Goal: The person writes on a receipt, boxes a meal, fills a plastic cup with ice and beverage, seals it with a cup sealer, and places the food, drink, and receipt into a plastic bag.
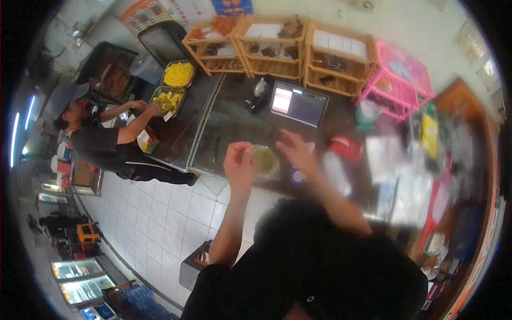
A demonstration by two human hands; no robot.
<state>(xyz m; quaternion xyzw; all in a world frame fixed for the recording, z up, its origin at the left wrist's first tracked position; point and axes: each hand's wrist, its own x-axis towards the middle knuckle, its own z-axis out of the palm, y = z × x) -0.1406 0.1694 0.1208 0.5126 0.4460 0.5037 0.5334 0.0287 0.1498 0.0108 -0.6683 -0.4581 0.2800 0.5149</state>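
Note:
In front of my body, my left hand pinches the edge of a clear plastic packet with green contents. The packet looks rounded and hangs above the front edge of the dark counter; blur hides whether it is a bag or a soft cup. To its right, my right hand is raised with fingers spread, apart from the packet, nothing visible in it. Beyond both hands stands a tablet with a lit screen.
Wooden racks and a pink basket rack line the wall. A red item and blurred plastic bags lie at right. A co-worker reaches into a tray of yellow food at left.

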